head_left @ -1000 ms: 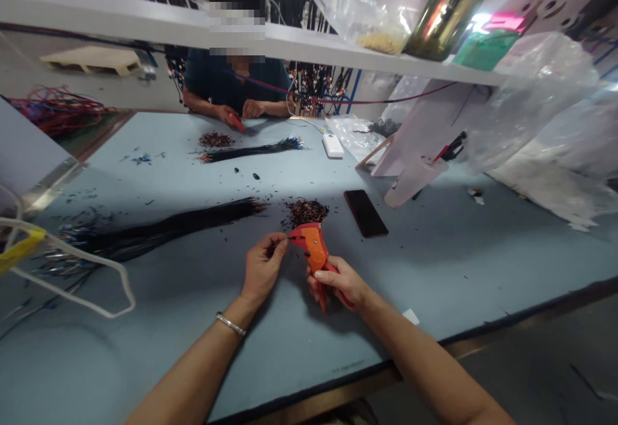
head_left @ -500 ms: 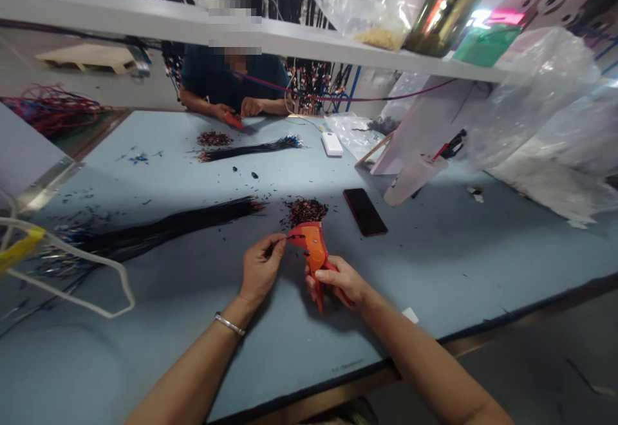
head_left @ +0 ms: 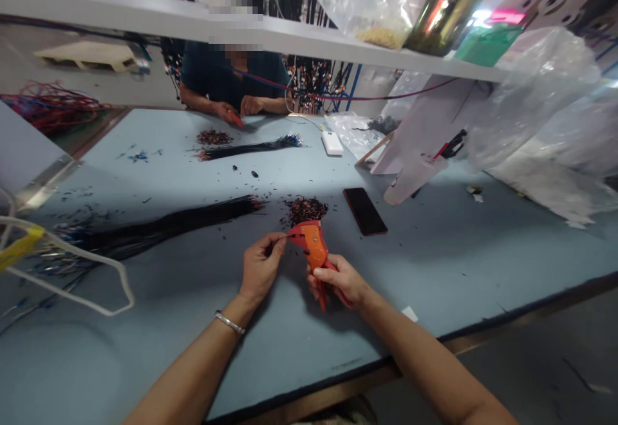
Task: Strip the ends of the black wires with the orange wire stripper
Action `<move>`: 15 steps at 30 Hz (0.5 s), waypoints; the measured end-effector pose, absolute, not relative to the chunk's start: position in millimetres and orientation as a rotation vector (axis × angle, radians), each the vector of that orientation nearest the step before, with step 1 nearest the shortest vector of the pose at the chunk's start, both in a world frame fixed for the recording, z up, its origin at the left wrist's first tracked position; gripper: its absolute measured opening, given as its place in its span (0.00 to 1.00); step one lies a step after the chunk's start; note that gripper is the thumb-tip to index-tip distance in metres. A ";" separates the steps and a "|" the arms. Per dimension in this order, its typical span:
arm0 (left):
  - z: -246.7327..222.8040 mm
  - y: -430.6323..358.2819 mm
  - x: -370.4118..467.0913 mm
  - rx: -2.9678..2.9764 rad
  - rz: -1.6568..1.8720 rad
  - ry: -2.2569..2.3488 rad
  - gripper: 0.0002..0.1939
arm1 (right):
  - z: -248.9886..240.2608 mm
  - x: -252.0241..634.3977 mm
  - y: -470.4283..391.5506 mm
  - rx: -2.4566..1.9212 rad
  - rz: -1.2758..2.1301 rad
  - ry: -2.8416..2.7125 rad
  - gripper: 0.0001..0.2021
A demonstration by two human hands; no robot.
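Note:
In my right hand is an orange and red wire stripper, its handles gripped and its head pointing up and left. My left hand pinches a thin dark wire between thumb and fingertips, with the wire's end at the stripper's jaws. How far it reaches into the jaws is too small to tell. Just beyond the tool lies a pile of short stripped-off bits of black insulation. A long bundle of black wires stretches to the left.
A phone lies right of the pile. Across the table a co-worker's hand holds a red tool near another wire bundle. A shelf crosses above. A white wire frame sits at left, plastic bags at right.
The wire stripper's handles look slightly closer together in my right hand. My left hand stays at the jaws with the wire. The co-worker's red tool has shifted slightly.

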State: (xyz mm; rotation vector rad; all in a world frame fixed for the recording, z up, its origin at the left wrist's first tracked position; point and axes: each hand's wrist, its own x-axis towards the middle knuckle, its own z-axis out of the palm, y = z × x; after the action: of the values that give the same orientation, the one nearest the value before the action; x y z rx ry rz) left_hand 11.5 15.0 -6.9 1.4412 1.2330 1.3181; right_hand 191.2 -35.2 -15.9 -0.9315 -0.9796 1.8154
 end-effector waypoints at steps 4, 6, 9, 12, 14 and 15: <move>-7.4 14.3 12.4 1.404 1.307 1.239 0.11 | -16.1 189.7 -35.5 -0.952 1.799 -0.976 0.20; -7.7 14.2 12.4 1.397 1.303 1.241 0.11 | -16.4 189.2 -35.6 -0.950 1.790 -0.984 0.20; -7.7 14.2 12.5 1.399 1.299 1.235 0.11 | -17.6 188.4 -35.9 -0.962 1.764 -1.013 0.20; -7.7 14.3 12.6 1.403 1.293 1.233 0.11 | -18.9 187.0 -36.3 -0.999 1.722 -1.023 0.21; -8.0 14.5 12.6 1.404 1.293 1.239 0.11 | -19.4 186.0 -36.6 -1.023 1.701 -1.019 0.22; -8.3 14.6 12.7 1.403 1.295 1.241 0.11 | -19.4 185.6 -36.7 -1.034 1.694 -1.019 0.22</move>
State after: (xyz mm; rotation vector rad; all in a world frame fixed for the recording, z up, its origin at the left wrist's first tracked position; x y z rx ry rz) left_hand 12.7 14.6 -8.3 1.4033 1.2406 1.2953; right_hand 185.6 -36.7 -19.4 -1.0341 -1.0187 1.6941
